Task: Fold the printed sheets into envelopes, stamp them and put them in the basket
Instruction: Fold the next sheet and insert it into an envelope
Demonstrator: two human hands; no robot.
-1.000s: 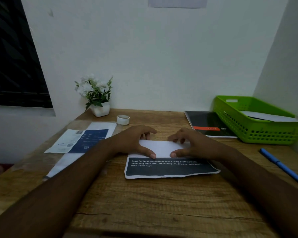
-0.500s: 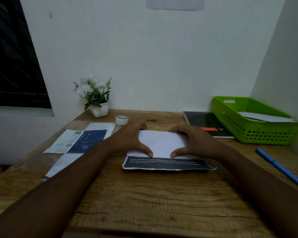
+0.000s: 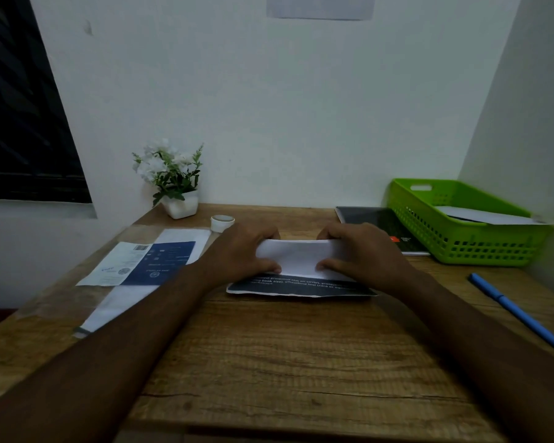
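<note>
Mid-frame, the white paper sheet with a dark printed band lies half folded on the wooden table. My left hand and right hand each pinch its white flap. Folding looks unfinished, stamping not done. One white folded paper already lies in the green plastic basket, right of frame; another blue-printed sheet waits at left.
</note>
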